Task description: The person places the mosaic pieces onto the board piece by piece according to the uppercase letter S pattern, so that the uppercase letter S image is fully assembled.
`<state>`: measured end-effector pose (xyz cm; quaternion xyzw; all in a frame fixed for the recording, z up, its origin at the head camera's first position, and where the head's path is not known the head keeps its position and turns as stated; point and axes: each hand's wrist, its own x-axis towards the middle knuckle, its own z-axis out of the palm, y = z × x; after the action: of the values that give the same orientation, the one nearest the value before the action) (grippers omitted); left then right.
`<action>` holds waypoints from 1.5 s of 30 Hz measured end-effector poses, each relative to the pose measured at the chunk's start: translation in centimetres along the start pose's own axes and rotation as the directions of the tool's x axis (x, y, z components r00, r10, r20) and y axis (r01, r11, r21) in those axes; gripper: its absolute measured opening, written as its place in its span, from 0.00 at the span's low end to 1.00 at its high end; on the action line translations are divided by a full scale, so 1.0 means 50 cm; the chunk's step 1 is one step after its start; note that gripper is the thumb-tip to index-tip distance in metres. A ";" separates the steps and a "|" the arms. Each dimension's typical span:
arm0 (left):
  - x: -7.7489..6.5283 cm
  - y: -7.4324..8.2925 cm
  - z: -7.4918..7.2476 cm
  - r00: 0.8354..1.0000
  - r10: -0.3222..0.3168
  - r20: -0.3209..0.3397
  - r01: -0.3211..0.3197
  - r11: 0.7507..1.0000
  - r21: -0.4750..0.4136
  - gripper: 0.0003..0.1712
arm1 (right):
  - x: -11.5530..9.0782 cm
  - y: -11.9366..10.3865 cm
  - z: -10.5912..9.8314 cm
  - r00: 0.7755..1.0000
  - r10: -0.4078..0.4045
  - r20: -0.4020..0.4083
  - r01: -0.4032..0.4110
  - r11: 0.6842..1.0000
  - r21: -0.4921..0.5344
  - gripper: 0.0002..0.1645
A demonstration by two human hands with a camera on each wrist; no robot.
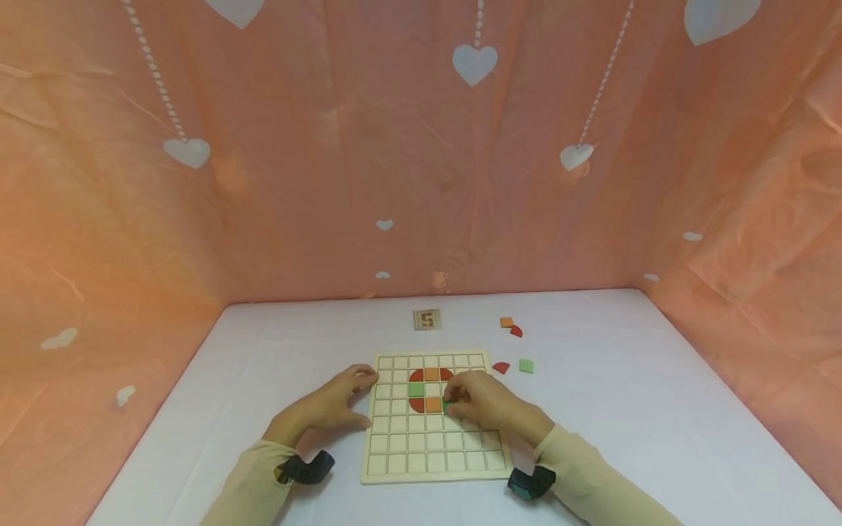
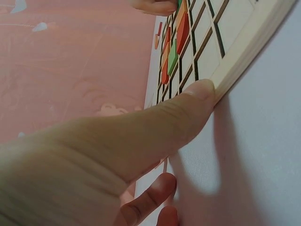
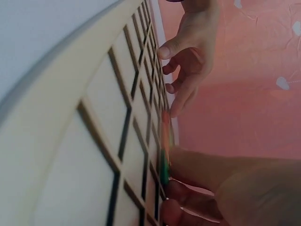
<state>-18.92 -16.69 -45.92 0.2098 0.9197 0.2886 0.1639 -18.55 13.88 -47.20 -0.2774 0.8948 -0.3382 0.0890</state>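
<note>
A pale wooden grid board (image 1: 399,443) lies on the white table. My left hand (image 1: 335,402) is at its left side; in the left wrist view the thumb (image 2: 200,89) rests on the board's edge, its other fingers loosely bent. Over the board, my right hand (image 1: 483,398) pinches a dark green piece (image 3: 164,167), largely hidden by the fingers, beside an orange square (image 1: 433,404). Other pieces sit in the grid: red quarter circles (image 1: 417,405), a light green square (image 1: 416,389) and another orange square (image 1: 431,374).
Right of the board lie a red quarter circle (image 1: 501,367) and a light green square (image 1: 526,366). Farther back are an orange square (image 1: 506,322) and a red quarter circle (image 1: 516,332). A small pattern card (image 1: 427,319) lies behind the board. Orange cloth (image 1: 421,183) hangs behind the table.
</note>
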 end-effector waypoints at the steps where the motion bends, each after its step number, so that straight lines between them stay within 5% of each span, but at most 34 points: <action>1: 0.000 -0.001 0.001 1.000 -0.004 0.002 0.004 1.000 -0.002 0.48 | -0.001 -0.001 0.000 1.000 0.005 0.006 -0.005 1.000 -0.005 0.03; 26: -0.001 -0.004 0.003 1.000 0.021 -0.009 -0.021 1.000 -0.011 0.47 | -0.003 -0.005 -0.014 0.999 0.045 0.012 -0.045 0.999 -0.020 0.03; 32: -0.001 -0.005 -0.001 0.997 0.076 0.000 -0.076 0.997 0.012 0.47 | -0.003 -0.002 -0.025 0.998 0.060 0.003 -0.060 0.998 0.034 0.05; 45: -0.005 0.001 -0.005 0.998 0.065 0.004 -0.065 0.998 -0.002 0.47 | -0.002 0.014 -0.063 0.998 0.038 -0.039 -0.038 0.999 0.008 0.11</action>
<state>-18.81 -16.87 -45.67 0.2403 0.9117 0.2943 0.1567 -19.87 16.13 -45.28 -0.2532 0.9004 -0.3449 0.0788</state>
